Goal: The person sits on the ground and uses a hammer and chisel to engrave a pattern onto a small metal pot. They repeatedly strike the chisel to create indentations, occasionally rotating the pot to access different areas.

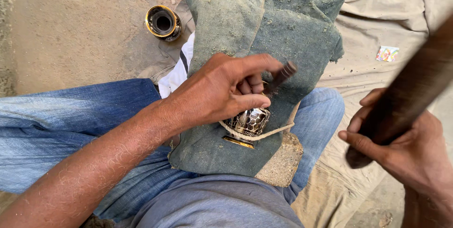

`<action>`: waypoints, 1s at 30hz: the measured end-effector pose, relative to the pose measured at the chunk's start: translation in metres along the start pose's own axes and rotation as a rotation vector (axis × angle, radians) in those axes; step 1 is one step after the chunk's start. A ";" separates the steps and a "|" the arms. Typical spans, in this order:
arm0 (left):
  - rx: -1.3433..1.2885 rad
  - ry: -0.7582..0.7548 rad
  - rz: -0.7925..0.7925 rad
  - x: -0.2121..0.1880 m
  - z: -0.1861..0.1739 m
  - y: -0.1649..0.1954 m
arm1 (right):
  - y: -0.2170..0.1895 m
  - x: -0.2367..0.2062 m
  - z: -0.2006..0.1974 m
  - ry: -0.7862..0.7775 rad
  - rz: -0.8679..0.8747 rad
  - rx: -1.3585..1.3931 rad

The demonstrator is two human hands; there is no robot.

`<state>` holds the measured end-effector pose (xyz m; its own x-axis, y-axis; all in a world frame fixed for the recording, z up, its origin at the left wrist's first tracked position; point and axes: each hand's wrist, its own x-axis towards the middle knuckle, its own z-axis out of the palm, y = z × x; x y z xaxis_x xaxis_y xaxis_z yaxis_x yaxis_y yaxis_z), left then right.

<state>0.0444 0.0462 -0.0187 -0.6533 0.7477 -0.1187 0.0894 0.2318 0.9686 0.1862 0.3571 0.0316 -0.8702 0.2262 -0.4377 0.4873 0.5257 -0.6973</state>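
My left hand [226,88] grips a short dark metal punch [281,75], its tip pressed onto a small round metal vessel [248,122] with a hammered dimple pattern and a brass-coloured rim. The vessel lies on a thick dusty green glove [264,29] draped over my knee, and a cord [264,133] loops around it. My right hand [406,147] holds a dark wooden handle [415,91], raised at the right and blurred.
A second round brass-rimmed metal piece [163,22] stands on the sandy ground at the upper left. A stone block [283,162] sits under the glove. A beige cloth [391,25] covers the ground on the right, with a small colourful wrapper [387,53] on it.
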 end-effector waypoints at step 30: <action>-0.092 0.035 0.135 -0.004 -0.004 -0.014 | 0.001 0.026 -0.032 -0.060 -0.143 -0.296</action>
<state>0.0431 0.0376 -0.0309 -0.6658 0.7458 0.0200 0.1099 0.0715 0.9914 0.1614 0.3899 0.0377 -0.9183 0.0891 -0.3857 0.3107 0.7660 -0.5627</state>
